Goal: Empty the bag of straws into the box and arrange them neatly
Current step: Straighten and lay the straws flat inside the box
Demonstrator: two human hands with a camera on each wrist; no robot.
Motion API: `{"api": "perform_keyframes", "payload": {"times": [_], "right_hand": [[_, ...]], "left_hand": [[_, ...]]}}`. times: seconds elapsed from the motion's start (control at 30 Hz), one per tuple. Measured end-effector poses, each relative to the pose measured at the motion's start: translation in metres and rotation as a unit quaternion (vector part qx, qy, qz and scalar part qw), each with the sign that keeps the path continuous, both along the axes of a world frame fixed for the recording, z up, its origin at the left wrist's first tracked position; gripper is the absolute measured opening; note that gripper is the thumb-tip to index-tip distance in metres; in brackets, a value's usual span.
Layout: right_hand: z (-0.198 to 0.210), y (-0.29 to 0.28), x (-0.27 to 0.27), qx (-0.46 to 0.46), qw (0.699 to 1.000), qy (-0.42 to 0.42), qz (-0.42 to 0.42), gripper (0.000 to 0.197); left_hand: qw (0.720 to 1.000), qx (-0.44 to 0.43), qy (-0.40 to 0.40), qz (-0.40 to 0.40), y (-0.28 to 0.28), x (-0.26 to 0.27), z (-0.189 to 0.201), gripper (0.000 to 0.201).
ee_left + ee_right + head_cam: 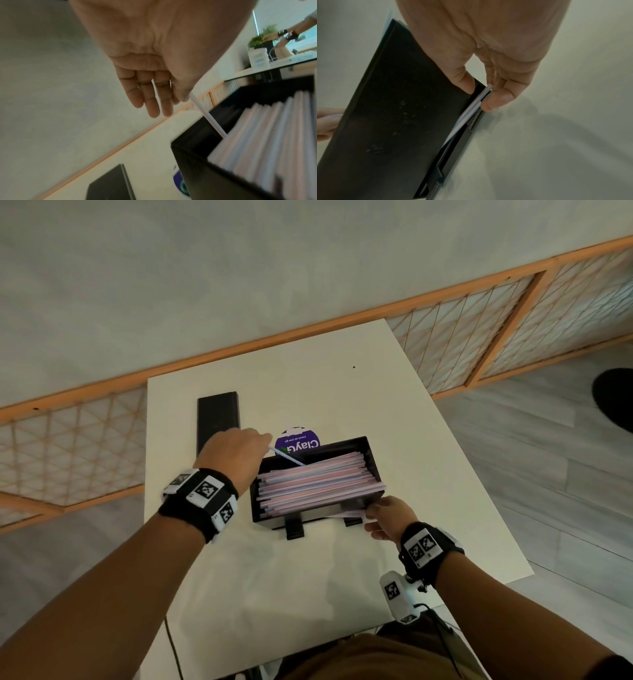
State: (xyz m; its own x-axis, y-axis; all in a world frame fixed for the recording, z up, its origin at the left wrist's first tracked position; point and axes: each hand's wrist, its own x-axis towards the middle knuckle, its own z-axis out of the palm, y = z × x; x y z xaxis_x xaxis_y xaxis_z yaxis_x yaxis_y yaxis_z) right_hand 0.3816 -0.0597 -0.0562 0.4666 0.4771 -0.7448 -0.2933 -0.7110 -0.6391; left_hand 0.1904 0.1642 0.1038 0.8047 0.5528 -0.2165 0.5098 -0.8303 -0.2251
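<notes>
Sticker reads "ClayG"; behind box.

A white counter fills the centre of the head view, with a black lid lying flat at its upper left and a round purple sticker beside it. A wood-framed lattice screen runs diagonally behind. At the upper right of the left wrist view, a potted plant stands on a far desk.
</notes>
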Motion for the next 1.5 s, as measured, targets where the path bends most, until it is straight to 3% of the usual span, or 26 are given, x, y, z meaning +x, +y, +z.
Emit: {"api": "perform_keyframes", "payload": {"times": [0.13,0.3,0.43,0.63,0.83,0.93,1.07,1.2,1.33,1.5], "right_hand": [[-0.006,0.001,0.0,0.013,0.999,0.024,-0.028,0.014],[-0.013,-0.002,-0.004,0.025,0.995,0.046,-0.086,0.004],[-0.017,-0.005,-0.007,0.063,0.981,0.088,-0.159,0.018],[-0.024,-0.012,-0.006,0.125,0.961,0.132,-0.208,0.022],[-0.024,-0.012,-0.005,0.116,0.967,0.136,-0.184,0.019],[-0.024,-0.009,-0.008,0.067,0.983,0.096,-0.143,0.028],[-0.027,-0.005,-0.01,0.032,0.99,0.028,-0.138,0.034],[-0.026,-0.002,-0.013,0.056,0.986,0.004,-0.156,0.028],[-0.024,-0.009,-0.009,0.102,0.969,0.039,-0.221,0.028],[-0.002,-0.038,0.015,0.107,0.965,-0.016,-0.24,0.025]], "left_hand": [[0.998,0.003,-0.058,0.001,0.006,-0.017,0.041,0.019],[0.982,-0.076,-0.171,0.035,0.002,-0.037,0.068,0.032],[0.978,-0.13,-0.153,0.058,-0.014,-0.036,0.036,0.034],[0.964,-0.192,-0.146,0.108,-0.04,-0.025,-0.011,0.042],[0.959,-0.168,-0.208,0.093,-0.059,-0.021,-0.022,0.044],[0.961,-0.157,-0.215,0.072,-0.076,-0.018,-0.025,0.032],[0.953,-0.205,-0.205,0.085,-0.09,-0.013,-0.034,0.009],[0.952,-0.205,-0.211,0.081,-0.091,-0.011,-0.039,0.016],[0.947,-0.22,-0.213,0.093,-0.089,-0.015,-0.045,0.017],[0.934,-0.235,-0.245,0.108,-0.088,-0.019,-0.051,0.015]]}}
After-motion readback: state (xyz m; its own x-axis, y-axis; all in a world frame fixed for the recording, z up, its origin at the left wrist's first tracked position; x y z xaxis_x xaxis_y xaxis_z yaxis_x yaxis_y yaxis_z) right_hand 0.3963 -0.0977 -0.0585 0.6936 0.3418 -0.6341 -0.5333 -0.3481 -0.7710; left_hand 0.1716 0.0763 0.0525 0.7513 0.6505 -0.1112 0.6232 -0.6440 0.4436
